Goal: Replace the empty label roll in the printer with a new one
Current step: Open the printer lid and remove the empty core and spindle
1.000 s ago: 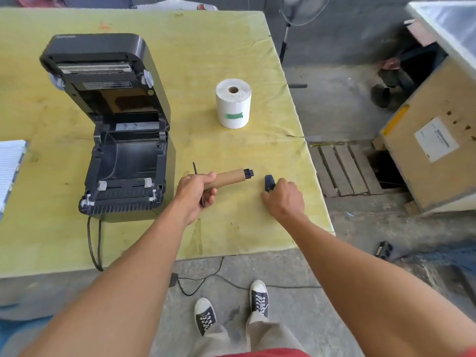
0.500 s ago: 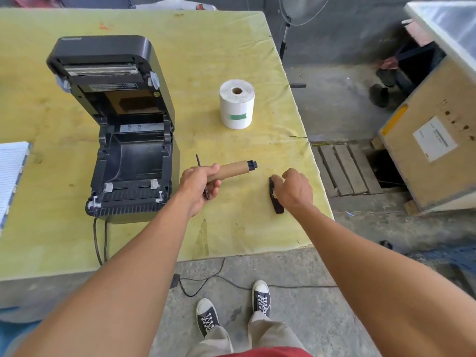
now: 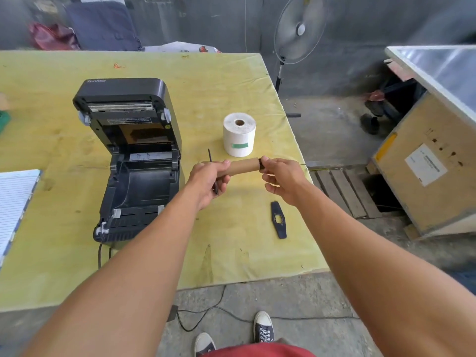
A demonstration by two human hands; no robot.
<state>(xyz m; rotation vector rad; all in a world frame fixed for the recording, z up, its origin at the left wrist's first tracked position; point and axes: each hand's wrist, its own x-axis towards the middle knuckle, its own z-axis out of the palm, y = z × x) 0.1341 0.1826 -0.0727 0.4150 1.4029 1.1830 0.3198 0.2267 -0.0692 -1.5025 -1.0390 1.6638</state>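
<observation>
The black label printer stands open on the yellow table, its roll bay bare. I hold the empty brown cardboard core level above the table. My left hand grips its left end, where a thin black guide plate sticks up and down. My right hand pinches the black spindle tip at the core's right end. A full white label roll with green tape stands upright just behind the core. A second black guide plate lies flat on the table below my right hand.
A lined notepad lies at the table's left edge. The printer's cable hangs over the front edge to the floor. A standing fan and a wooden crate are to the right, past the table edge.
My right hand let go of the black guide plate on the table and rose to the right end of the core. My left hand lifted the core slightly.
</observation>
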